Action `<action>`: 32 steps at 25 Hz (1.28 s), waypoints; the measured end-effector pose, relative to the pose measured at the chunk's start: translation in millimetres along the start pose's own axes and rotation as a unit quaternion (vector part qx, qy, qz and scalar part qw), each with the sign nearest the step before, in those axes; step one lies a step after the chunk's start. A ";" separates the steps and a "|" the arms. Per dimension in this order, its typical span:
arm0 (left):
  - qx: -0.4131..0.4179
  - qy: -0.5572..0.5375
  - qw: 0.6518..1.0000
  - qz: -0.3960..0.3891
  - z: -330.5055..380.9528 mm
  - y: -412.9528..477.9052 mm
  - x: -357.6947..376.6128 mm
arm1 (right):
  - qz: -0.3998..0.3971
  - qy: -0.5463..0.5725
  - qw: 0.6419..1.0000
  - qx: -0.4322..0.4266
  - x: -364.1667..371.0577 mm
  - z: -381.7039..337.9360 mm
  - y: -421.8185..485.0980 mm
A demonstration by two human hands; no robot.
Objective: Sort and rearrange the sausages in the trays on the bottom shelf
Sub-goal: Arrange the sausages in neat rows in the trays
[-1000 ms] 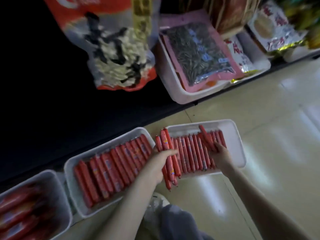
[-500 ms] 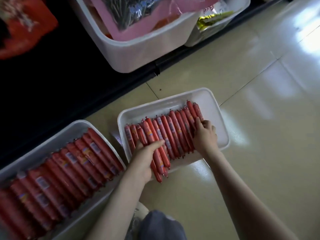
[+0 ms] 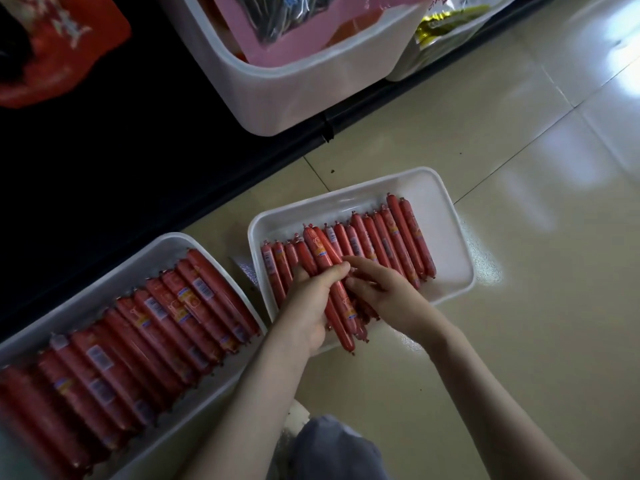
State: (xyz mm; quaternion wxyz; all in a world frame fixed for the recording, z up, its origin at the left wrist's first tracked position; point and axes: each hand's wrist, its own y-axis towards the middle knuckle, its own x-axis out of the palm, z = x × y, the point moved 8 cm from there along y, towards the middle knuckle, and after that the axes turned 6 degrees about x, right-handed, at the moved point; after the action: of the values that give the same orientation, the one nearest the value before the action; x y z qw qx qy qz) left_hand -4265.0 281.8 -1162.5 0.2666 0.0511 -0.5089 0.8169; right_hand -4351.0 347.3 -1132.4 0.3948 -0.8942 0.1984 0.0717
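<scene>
Two white trays on the tiled floor, just in front of the dark bottom shelf.

- Left tray (image 3: 145, 263): packed with thick sausages (image 3: 156, 327).
- Right tray (image 3: 446, 251): one slanted row of thin sausages (image 3: 388, 244), bare space at its far end.
- Left hand (image 3: 308, 306): fingers wrapped round a small bundle (image 3: 318, 247) lifted above the row.
- Right hand (image 3: 384, 292): bent fingertips pinching at that same bundle.

Step, likely: re-laying the thin ones. Next move calls for peeling one off and seating it parallel in the row.
</scene>
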 end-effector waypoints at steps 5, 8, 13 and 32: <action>0.034 0.039 0.998 0.028 8.3 22.4 0.9 | 0.265 -0.168 0.949 -0.031 -76.9 9.9 17.1; 0.055 0.070 0.996 0.028 14.6 28.8 3.7 | 0.224 -0.326 0.916 0.064 -89.9 37.7 36.3; 0.072 0.072 0.994 0.035 12.3 29.7 -1.6 | 0.214 -0.335 0.894 0.205 -87.1 65.1 32.7; 0.054 0.176 0.980 0.083 -5.3 30.5 -12.4 | 0.333 -0.217 0.917 0.020 -91.5 32.7 11.3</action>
State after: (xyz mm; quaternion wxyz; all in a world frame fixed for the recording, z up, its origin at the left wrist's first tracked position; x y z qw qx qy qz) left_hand -4268.3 271.2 -1193.9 0.2802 -0.1209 -0.4115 0.8588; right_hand -4438.1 391.7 -1136.2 0.3995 -0.7305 0.3956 0.3876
